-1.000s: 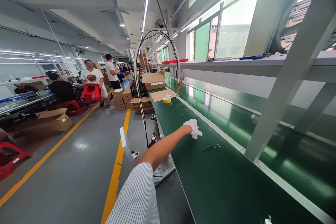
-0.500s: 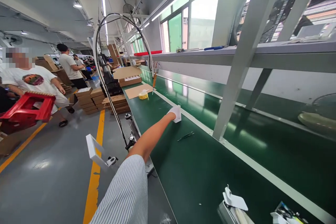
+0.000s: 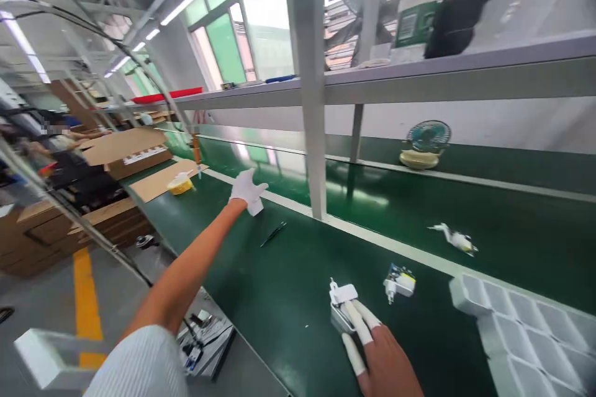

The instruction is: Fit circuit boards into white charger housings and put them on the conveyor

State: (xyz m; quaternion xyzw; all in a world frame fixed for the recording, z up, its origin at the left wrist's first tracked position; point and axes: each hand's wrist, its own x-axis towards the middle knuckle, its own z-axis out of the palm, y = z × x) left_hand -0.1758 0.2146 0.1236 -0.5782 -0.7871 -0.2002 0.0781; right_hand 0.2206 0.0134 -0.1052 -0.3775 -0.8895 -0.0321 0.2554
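Note:
My left hand (image 3: 246, 188), in a white glove, reaches far over the green bench with thumb and fingers spread. Just beneath it, close against the fingers, is a small white block (image 3: 255, 207). A pair of dark tweezers (image 3: 273, 234) lies to its right, nearer to me. At the lower right, my right hand (image 3: 372, 347) has white covers on its fingertips and is closed around a white plug adapter (image 3: 343, 298). The fingers hide part of the adapter. Beyond it lies another white adapter with exposed circuit parts (image 3: 399, 281).
White trays with compartments (image 3: 521, 329) stand at the right. A white part with a wire (image 3: 459, 239) and a small fan (image 3: 426, 144) sit on the green surface beyond the strip. A metal post (image 3: 314, 136) rises midway. Yellow tape (image 3: 179, 184) lies by cardboard (image 3: 158, 183).
The view has swung right, bringing the trays, fan and my right hand into sight. My left hand's fingers have spread, and the white block shows below them.

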